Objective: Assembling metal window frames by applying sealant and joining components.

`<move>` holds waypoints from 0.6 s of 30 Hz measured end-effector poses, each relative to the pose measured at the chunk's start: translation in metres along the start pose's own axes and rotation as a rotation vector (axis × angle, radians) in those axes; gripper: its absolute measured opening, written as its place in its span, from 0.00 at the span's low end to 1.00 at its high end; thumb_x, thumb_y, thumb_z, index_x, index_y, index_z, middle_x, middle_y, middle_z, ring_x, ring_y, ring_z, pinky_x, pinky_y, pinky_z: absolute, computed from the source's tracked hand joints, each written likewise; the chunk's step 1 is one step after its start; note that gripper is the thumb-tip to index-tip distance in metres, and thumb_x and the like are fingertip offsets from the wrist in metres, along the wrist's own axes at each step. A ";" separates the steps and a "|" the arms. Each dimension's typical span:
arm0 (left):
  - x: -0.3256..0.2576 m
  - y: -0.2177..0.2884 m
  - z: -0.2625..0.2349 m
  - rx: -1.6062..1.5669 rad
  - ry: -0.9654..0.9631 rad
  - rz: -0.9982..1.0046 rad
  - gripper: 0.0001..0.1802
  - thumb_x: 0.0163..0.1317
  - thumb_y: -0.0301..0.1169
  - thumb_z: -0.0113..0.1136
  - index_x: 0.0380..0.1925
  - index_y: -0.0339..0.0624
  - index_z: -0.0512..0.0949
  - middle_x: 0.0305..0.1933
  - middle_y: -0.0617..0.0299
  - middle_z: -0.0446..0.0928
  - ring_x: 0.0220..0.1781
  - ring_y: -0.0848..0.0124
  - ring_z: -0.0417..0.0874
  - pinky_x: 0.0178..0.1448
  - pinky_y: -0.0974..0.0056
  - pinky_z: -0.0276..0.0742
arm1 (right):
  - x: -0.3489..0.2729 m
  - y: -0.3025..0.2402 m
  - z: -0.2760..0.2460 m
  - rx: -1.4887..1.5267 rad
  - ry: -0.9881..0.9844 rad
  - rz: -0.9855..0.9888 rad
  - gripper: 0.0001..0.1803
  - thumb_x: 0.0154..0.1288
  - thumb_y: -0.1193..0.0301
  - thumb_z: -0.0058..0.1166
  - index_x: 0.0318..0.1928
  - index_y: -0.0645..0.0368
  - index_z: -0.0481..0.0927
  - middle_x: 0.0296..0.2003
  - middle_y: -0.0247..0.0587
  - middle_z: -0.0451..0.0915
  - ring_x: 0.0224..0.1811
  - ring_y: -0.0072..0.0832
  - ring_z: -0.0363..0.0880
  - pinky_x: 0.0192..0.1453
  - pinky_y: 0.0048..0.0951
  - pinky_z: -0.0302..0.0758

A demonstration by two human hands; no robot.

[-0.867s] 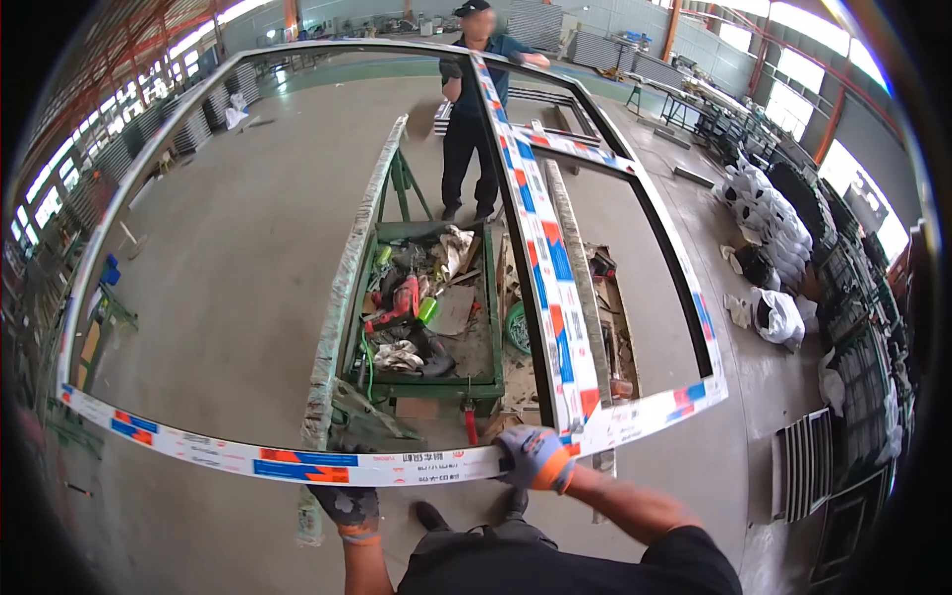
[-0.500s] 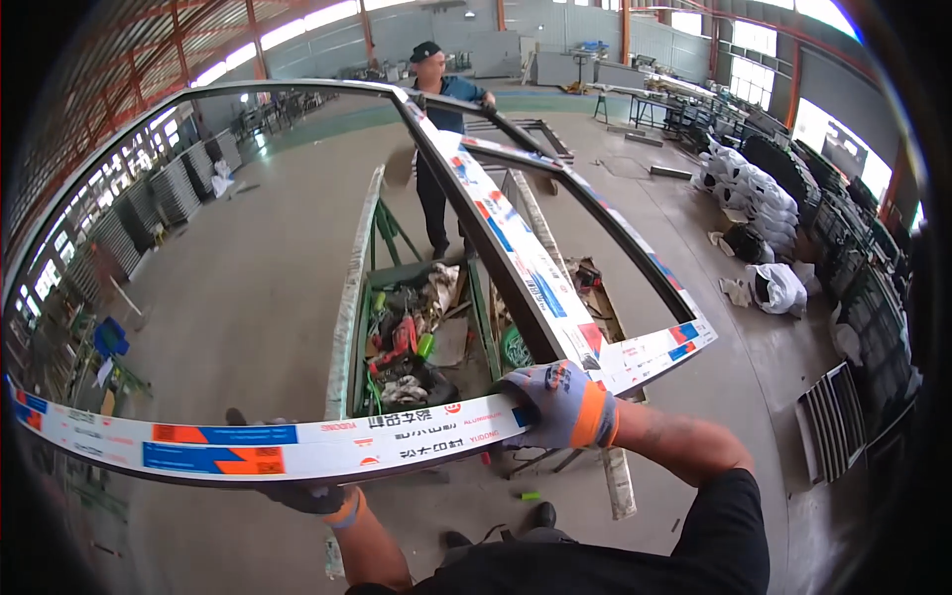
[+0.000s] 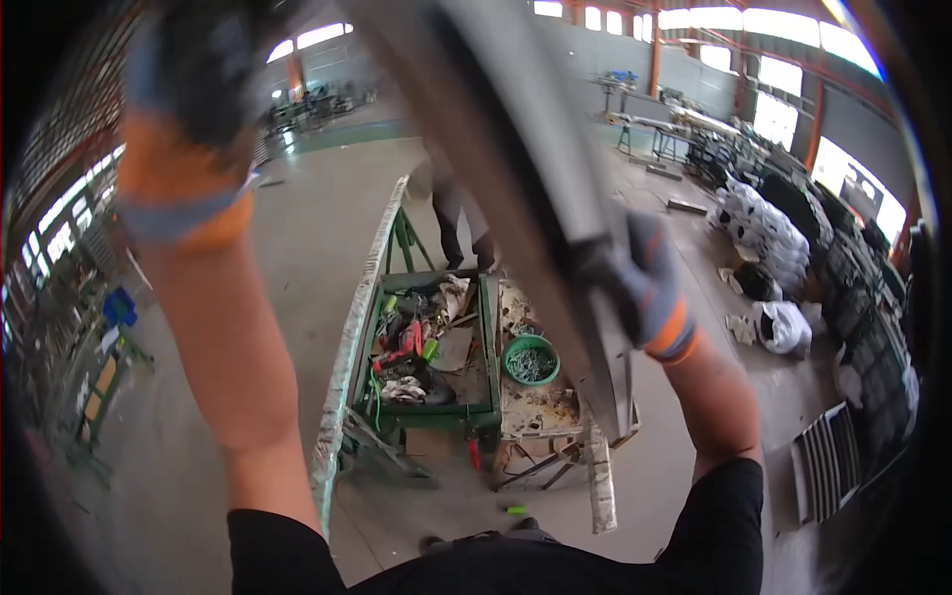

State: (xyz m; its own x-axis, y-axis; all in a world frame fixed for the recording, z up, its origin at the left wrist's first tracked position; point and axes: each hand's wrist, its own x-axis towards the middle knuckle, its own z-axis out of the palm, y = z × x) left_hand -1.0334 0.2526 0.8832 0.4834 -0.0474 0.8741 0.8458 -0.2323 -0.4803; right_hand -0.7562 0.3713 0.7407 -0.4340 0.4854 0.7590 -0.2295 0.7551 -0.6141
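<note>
A large grey window frame [image 3: 516, 169] is lifted up close to my head, and one of its bars runs blurred from the top centre down to the right. My right hand [image 3: 643, 290], in a dark glove with an orange cuff, is closed around that bar. My left hand [image 3: 193, 94], gloved the same way, is raised at the upper left with its fingers curled at the frame's edge; it is blurred and partly cut by the rim. Both my forearms reach upward.
Below me stands a green cart [image 3: 488, 342] holding tools, a red drill [image 3: 402, 347] and a green bowl of screws [image 3: 531, 359]. Another person's legs [image 3: 461, 226] stand behind it. A long rail [image 3: 352, 327] runs along the cart's left. White sacks [image 3: 778, 253] lie at the right.
The frame has swung up from waist height to over my head. Both arms rose with it, and the taped near bar has left the view.
</note>
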 end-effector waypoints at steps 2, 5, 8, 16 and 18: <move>0.037 0.015 -0.013 -0.672 0.051 -0.111 0.76 0.41 0.68 0.71 0.76 0.36 0.36 0.49 0.67 0.66 0.45 0.75 0.65 0.50 0.71 0.62 | 0.019 -0.006 -0.007 -0.051 0.028 -0.060 0.18 0.69 0.70 0.52 0.54 0.67 0.76 0.44 0.46 0.82 0.47 0.38 0.80 0.55 0.36 0.74; -0.040 0.078 0.024 -0.629 -0.001 -0.807 0.29 0.65 0.37 0.57 0.63 0.32 0.69 0.62 0.51 0.74 0.64 0.63 0.74 0.68 0.61 0.67 | 0.018 0.010 -0.065 0.171 0.310 -0.042 0.20 0.73 0.63 0.47 0.58 0.62 0.75 0.47 0.43 0.81 0.48 0.34 0.79 0.55 0.35 0.75; -0.158 0.134 0.019 -0.512 -0.483 -0.841 0.41 0.47 0.29 0.70 0.64 0.34 0.66 0.62 0.49 0.72 0.64 0.59 0.73 0.68 0.59 0.66 | 0.030 -0.014 -0.058 0.685 0.279 -0.002 0.24 0.76 0.54 0.44 0.60 0.57 0.74 0.51 0.42 0.80 0.50 0.31 0.79 0.56 0.36 0.76; -0.266 0.241 0.030 -0.703 -0.902 -0.834 0.56 0.46 0.60 0.70 0.65 0.31 0.61 0.59 0.42 0.69 0.61 0.48 0.71 0.69 0.53 0.62 | 0.008 0.009 -0.108 0.715 -0.091 -0.021 0.28 0.74 0.53 0.46 0.65 0.56 0.69 0.56 0.45 0.77 0.56 0.39 0.78 0.63 0.43 0.72; -0.267 0.232 0.026 -0.772 -0.984 -0.924 0.53 0.49 0.59 0.67 0.65 0.31 0.61 0.59 0.45 0.70 0.60 0.51 0.72 0.67 0.54 0.64 | -0.016 0.021 -0.141 0.645 0.313 -0.046 0.31 0.74 0.48 0.43 0.66 0.57 0.68 0.56 0.45 0.78 0.54 0.41 0.79 0.62 0.46 0.75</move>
State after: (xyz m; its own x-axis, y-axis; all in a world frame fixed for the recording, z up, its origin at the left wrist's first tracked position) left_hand -0.9605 0.2369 0.5366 0.0919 0.9508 0.2958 0.7549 -0.2602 0.6020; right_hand -0.6312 0.4418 0.7457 -0.1637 0.6361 0.7541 -0.7522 0.4141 -0.5125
